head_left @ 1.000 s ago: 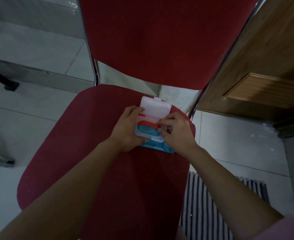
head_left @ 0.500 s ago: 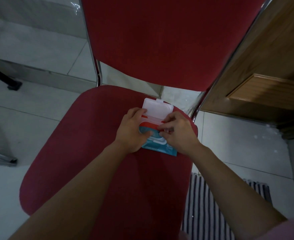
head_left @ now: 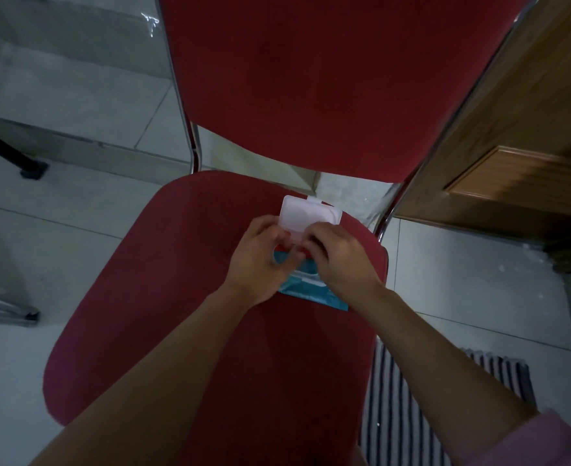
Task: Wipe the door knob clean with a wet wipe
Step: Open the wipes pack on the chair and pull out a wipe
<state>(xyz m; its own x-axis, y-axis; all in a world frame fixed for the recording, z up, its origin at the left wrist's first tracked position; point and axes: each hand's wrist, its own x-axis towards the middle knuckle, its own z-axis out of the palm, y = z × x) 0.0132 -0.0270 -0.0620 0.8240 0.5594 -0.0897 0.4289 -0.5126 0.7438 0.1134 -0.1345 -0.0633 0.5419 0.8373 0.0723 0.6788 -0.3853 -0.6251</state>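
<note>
A blue wet wipe pack [head_left: 314,290] lies on the red chair seat [head_left: 183,297], near its back right corner. Its white flip lid [head_left: 306,216] stands open, tilted away from me. My left hand [head_left: 260,260] rests on the pack's left side, fingers curled over the opening. My right hand [head_left: 338,257] sits on the right side with its fingertips pinched at the opening under the lid. What the fingertips pinch is hidden. No door knob is in view.
The red chair backrest [head_left: 311,79] rises behind the seat on chrome tubes [head_left: 189,129]. A wooden door [head_left: 519,146] stands at the right. A striped mat [head_left: 412,415] lies on the tiled floor at lower right. A black stand foot [head_left: 31,169] sits at far left.
Both hands have shifted their fingers up toward the pack's opening, and the fingertips now meet just below the lid. The pack stays where it was on the seat.
</note>
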